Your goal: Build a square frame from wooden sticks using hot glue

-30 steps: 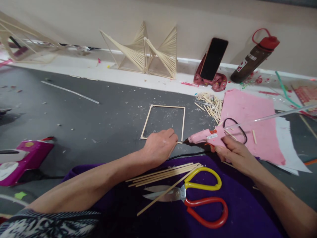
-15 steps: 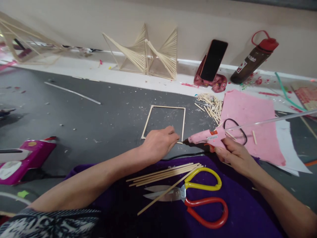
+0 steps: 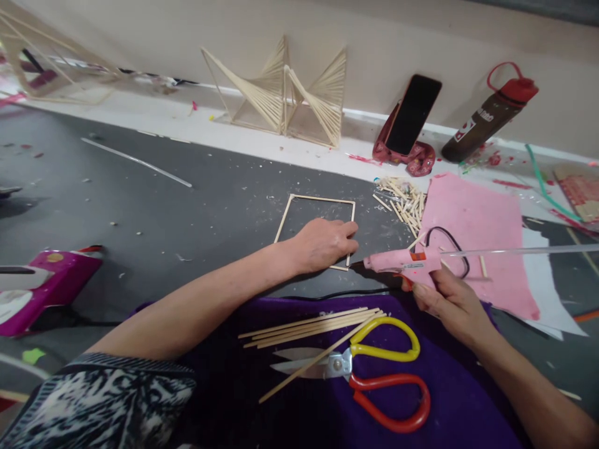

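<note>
Sticks are what the head camera, my only view, shows being worked: a thin square frame [image 3: 322,199] lies flat on the dark floor [image 3: 187,218], straight ahead and just beyond the purple cloth [image 3: 468,399]. I can follow its far side, its left side and most of its right side, so I judge the square to be closed or nearly so. The near side is largely hidden under the left hand [image 3: 325,243], and I cannot say from here whether every corner is glued. The near right corner looks like the joint in hand, since the nozzle of the pink glue gun [image 3: 402,262] sits right at it. A bundle of long sticks [image 3: 309,324] lies on the cloth beside the scissors [image 3: 365,368], not yet built into anything, and a heap of short offcuts [image 3: 405,196] sits next to the pink sheet [image 3: 472,231]. On the grip: the left hand lies palm down over the frame's near right part, fingers loosely bent with their tips at the right-hand stick. Whether it pinches that stick or only presses it down, I cannot tell. The right hand [image 3: 449,302] is wrapped firmly around the gun's handle from below, and a clear glue rod [image 3: 515,251] juts out of the gun's back.
</note>
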